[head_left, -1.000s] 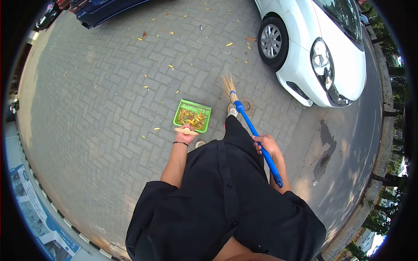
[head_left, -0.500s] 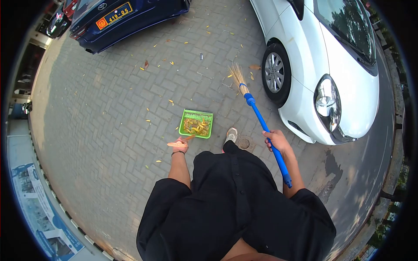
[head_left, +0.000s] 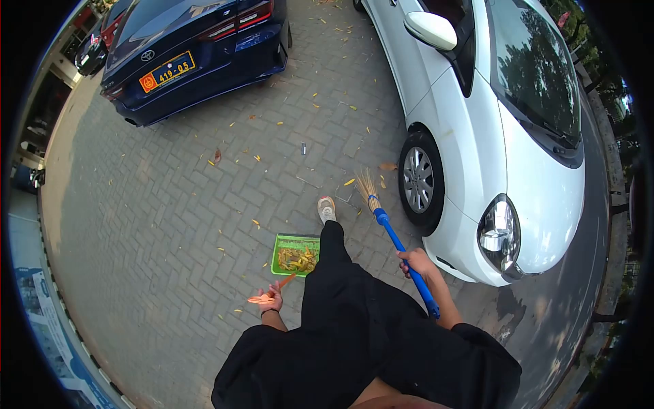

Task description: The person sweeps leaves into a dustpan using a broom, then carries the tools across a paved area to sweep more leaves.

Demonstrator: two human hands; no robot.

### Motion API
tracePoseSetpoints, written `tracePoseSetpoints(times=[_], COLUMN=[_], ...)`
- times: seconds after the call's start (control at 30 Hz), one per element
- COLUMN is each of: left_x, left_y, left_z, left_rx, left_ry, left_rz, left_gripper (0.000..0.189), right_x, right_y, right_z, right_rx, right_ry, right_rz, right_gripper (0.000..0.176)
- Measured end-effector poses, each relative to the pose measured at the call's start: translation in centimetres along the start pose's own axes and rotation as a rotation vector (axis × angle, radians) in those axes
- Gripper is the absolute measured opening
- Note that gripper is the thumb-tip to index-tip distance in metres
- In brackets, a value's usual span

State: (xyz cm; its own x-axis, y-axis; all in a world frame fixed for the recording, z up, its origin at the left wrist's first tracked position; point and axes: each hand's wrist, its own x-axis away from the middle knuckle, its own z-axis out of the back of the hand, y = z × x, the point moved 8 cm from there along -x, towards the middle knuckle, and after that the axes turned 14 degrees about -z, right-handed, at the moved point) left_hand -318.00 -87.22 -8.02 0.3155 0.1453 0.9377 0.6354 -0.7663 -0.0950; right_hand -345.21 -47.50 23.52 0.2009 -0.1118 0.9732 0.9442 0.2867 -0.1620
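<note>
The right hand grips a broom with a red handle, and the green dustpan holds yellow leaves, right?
Not quite: in the head view, the broom has a blue handle. The right hand does grip it, and the green dustpan does hold yellow leaves.

Dark blue car: stood at upper left, tail toward the camera; bore a number plate;
White car: filled the upper right, nose toward lower right; showed a front wheel and a headlamp;
Paving: ran in grey interlocking blocks between both cars;
Dark stain: spread just below the white car's nose;
Road: lay past the white car, dappled with shade;
Banner: showed blue and white at lower left
</note>
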Motion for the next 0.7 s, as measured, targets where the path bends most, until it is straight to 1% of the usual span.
tracePoseSetpoints(times=[0.03,0.07,0.1,0.13,0.2,0.27,0.37,0.4,0.5,0.53,0.57,0.63,0.7], left_x=[1.3,-1.0,-1.2,-0.9,-1.9,-3.6,-7.1,-8.5,-12.4,-13.8,-15.0,-16.4,-15.6], left_y=[-0.7,0.4,-0.4,-0.9,-3.3,-5.8,-9.8,-11.1,-14.6,-15.8,-17.4,-21.6,-27.2], left_z=[-0.1,1.9,3.8,4.5,2.1,-1.2,-8.8,-11.8,-22.2,-26.2,-30.7,-39.8,-49.5], left_rx=[0.057,0.074,0.170,0.236,0.174,0.018,-0.420,-0.604,-1.092,-1.220,-1.321,-1.426,-1.469], left_ry=[0.038,0.062,0.236,0.338,0.377,0.377,0.308,0.286,0.204,0.164,0.113,-0.040,-0.267], left_rz=[-0.095,-0.164,0.014,0.028,-0.053,-0.105,-0.159,-0.169,-0.228,-0.250,-0.273,-0.297,-0.307], left_gripper=[0.049,0.047,0.043,0.043,0.043,0.043,0.043,0.043,0.042,0.042,0.042,0.042,0.039], right_x=[-1.3,-2.4,-3.2,-4.2,-5.9,-6.7,-8.4,-7.8,-8.8,-8.4,-8.3,-8.4,-8.8], right_y=[-1.2,-2.5,-4.2,-5.9,-10.8,-16.1,-24.2,-27.1,-33.6,-35.8,-37.8,-41.5,-45.5], right_z=[0.0,-0.1,-0.4,-0.7,-2.2,-3.9,-7.1,-7.9,-9.9,-10.4,-10.9,-11.7,-12.2], right_rx=[-0.048,-0.094,-0.124,-0.136,-0.114,-0.048,-0.149,-0.185,-0.355,-0.353,-0.352,-0.353,-0.380], right_ry=[-0.038,-0.076,-0.113,-0.139,-0.163,-0.154,-0.356,-0.373,-0.543,-0.558,-0.569,-0.594,-0.608], right_rz=[-0.026,-0.052,-0.082,-0.105,-0.127,-0.130,-0.183,-0.228,-0.281,-0.268,-0.268,-0.271,-0.266], right_gripper=[0.023,0.023,0.023,0.021,0.019,0.018,0.019,0.020,0.018,0.021,0.022,0.023,0.023])
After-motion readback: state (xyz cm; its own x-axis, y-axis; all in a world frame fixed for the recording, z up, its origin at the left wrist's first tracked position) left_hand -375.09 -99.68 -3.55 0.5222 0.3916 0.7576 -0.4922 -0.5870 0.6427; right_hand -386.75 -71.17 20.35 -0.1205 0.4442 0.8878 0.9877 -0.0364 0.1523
